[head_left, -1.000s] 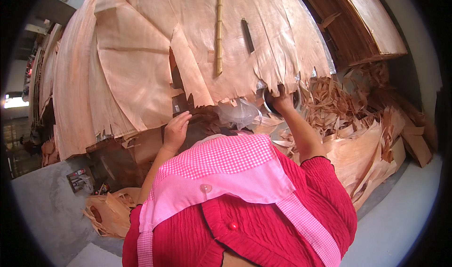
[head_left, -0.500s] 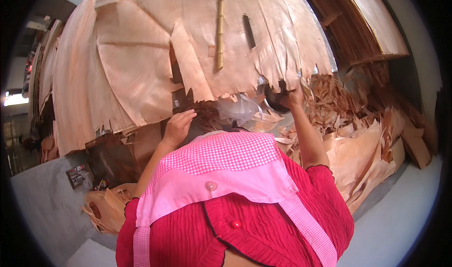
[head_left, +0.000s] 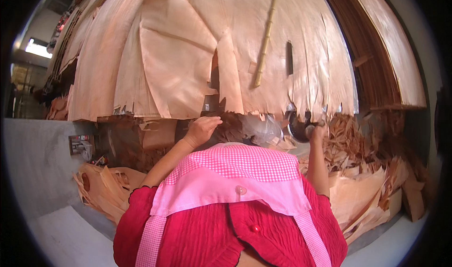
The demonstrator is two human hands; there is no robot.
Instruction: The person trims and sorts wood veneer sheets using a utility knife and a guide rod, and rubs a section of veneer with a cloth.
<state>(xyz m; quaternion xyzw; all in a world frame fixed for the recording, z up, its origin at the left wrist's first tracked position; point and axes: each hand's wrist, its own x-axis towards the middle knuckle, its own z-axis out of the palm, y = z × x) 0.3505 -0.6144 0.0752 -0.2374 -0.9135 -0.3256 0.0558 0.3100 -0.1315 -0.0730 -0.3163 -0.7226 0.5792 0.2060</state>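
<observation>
A large pale wood veneer sheet [head_left: 183, 74] with a ragged near edge spreads across the far side. My left hand [head_left: 202, 129] is just below that edge, palm down, with its fingers stretched out and nothing seen in them. To the right, my right hand [head_left: 318, 134] curls at the side of a dark, round, pan-like thing [head_left: 297, 129], partly hidden under the veneer edge; its fingers look closed on the rim or a handle. Between my hands lies a crumpled clear plastic bag [head_left: 266, 129]. A thin bamboo stick [head_left: 266, 38] rests on the sheet.
Torn veneer scraps [head_left: 351, 142] heap up at the right, above larger bent sheets [head_left: 355, 196]. More scraps [head_left: 108, 187] lie at lower left, near a wall socket box [head_left: 81, 144]. A tall veneer stack [head_left: 376, 55] stands at far right. A dark slot [head_left: 289, 57] shows in the sheet.
The whole view has shifted, so the veneer and both hands appear lower and farther right. My right hand stays beside the dark round thing; my left stays near the sheet's edge.
</observation>
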